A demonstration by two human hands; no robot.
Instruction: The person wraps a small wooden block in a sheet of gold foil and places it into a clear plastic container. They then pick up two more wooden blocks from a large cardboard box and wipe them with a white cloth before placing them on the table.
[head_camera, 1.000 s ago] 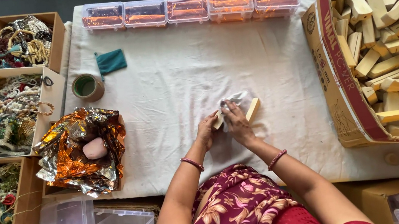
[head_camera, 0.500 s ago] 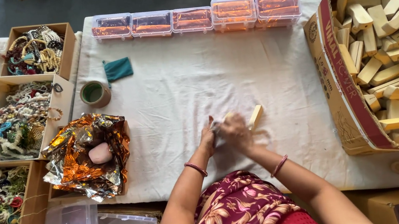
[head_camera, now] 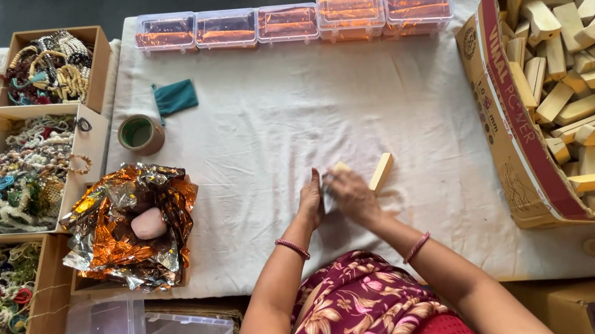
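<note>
Three cardboard boxes of tangled beaded cords [head_camera: 5,186] line the left side of the table, beside a crumpled sheet of orange foil [head_camera: 129,227] holding a pink lump [head_camera: 149,223]. At the middle of the white cloth [head_camera: 261,126], the left hand [head_camera: 310,200] and right hand [head_camera: 351,193] have drawn in from a second ago and now press together around a pale wooden block [head_camera: 341,167], only its tip showing. A second loose wooden block [head_camera: 381,171] lies just right of them, touching neither. Farther right stands an open carton of wooden blocks [head_camera: 592,75].
</note>
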